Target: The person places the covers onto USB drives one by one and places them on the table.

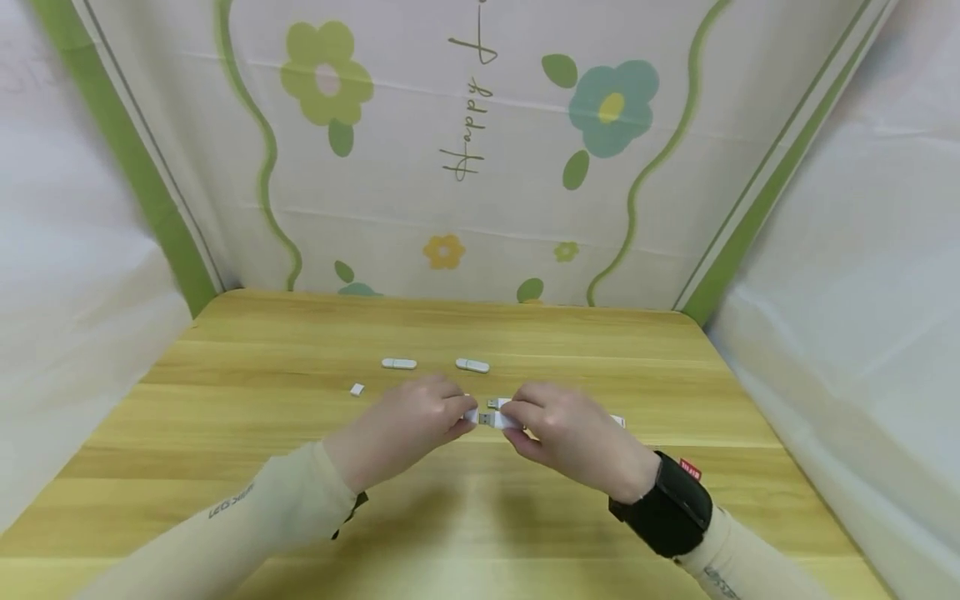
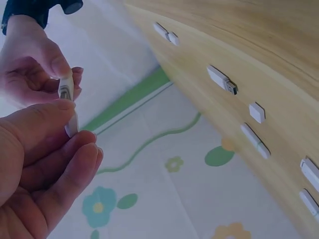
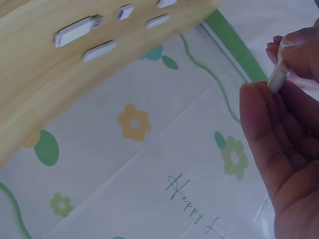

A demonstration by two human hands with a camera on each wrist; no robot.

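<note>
Just above the table, my left hand [image 1: 412, 421] pinches a small white cap [image 1: 471, 414] between thumb and fingertips. My right hand [image 1: 566, 429] holds a white USB stick [image 1: 506, 421] whose metal plug points left at the cap. A short gap shows between plug and cap in the head view. In the left wrist view the fingers hide most of the white cap and stick. On the table behind my right fingers lies another white USB stick [image 1: 497, 403] with its plug bare, also seen in the left wrist view [image 2: 222, 79].
Two capped white USB sticks, one on the left [image 1: 399, 364] and one on the right [image 1: 472, 365], lie farther back on the wooden table [image 1: 300, 333]. A loose white cap [image 1: 357, 389] is at left. Another white piece [image 1: 618, 421] shows beyond my right wrist.
</note>
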